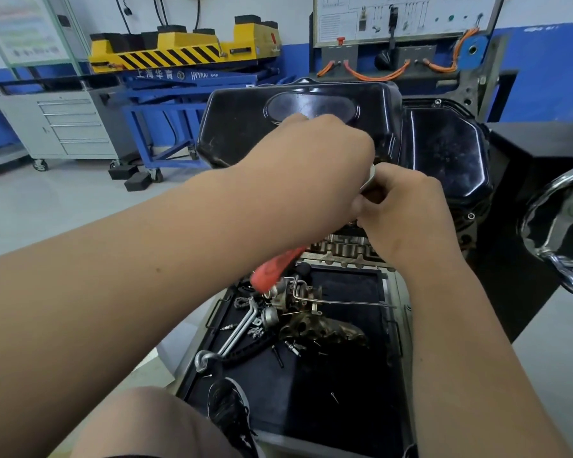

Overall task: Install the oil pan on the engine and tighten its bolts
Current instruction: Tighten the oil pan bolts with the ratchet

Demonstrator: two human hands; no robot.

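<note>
The oil pan (444,153) sat at twelve to one o'clock, upside down on the engine (344,249), its flange down against the block. It was stamped sheet metal in glossy black, with rounded corners, a deep half toward eleven o'clock and a shallower step toward two. A smooth oval was pressed into the deep half's top face, and faint scuffs dulled the shine. A small bright flange bolt (471,215) showed at the pan's rim toward three o'clock. Below the pan, the engine's bare cast metal showed pale, ribbed bearing shapes.

The left hand (311,150) lay over the pan's near edge, knuckles up. Its fingers curled down out of sight, so what they gripped could not be told. The right hand (407,209), just beside it toward three o'clock, had fingers and thumb pinched together on a polished silver tool (369,180). A red handle (275,269), matte and plastic-looking, stuck out beneath the left forearm toward seven o'clock.

At six o'clock a black-lined tray (344,391) held loose parts, among them a rusty cast manifold (325,330), a bent steel pipe (239,332) and scattered small fasteners. A chromed handwheel (559,223) gleamed at three o'clock. A grey drawer cabinet (70,127) stood at ten o'clock, beside a blue lift table (166,104) topped in yellow with black stripes.
</note>
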